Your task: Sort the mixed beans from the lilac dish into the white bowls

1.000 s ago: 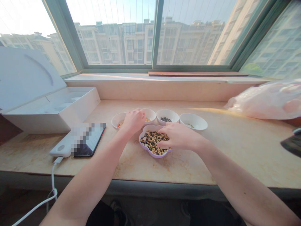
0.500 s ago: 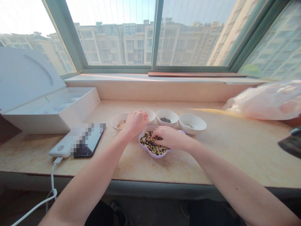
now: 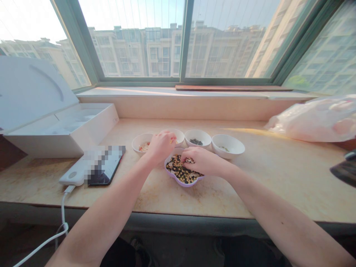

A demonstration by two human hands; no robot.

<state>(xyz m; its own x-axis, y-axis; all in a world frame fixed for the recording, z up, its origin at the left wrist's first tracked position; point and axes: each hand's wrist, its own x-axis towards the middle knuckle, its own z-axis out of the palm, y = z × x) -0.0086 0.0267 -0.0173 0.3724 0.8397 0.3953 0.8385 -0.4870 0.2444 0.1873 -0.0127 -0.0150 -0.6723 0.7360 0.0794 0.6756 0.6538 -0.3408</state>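
A lilac scalloped bowl [image 3: 185, 184] holds mixed black and yellow beans [image 3: 179, 171] with pale flat pieces among them. My right hand [image 3: 204, 161] reaches into it from the right, fingers curved down at the beans and thumb apart from them. Over the second white bowl [image 3: 180, 136] hovers my left hand [image 3: 162, 145], its fingers pinched together; what they hold, if anything, is too small to make out. That hand covers much of this bowl. Left of it stands a white bowl [image 3: 136, 144] with pale and reddish pieces. To the right is a white bowl [image 3: 198, 138] with dark beans.
At the row's right end, a white bowl [image 3: 235, 147] contains a few greenish bits. A phone [image 3: 107, 168] and a white power bank [image 3: 73, 174] with a cable lie left, before an open white box [image 3: 94, 126]. A plastic bag [image 3: 314, 118] rests far right.
My right hand has lifted slightly within the lilac bowl, showing more beans between thumb and fingers. The left hand stays almost still over the second bowl.
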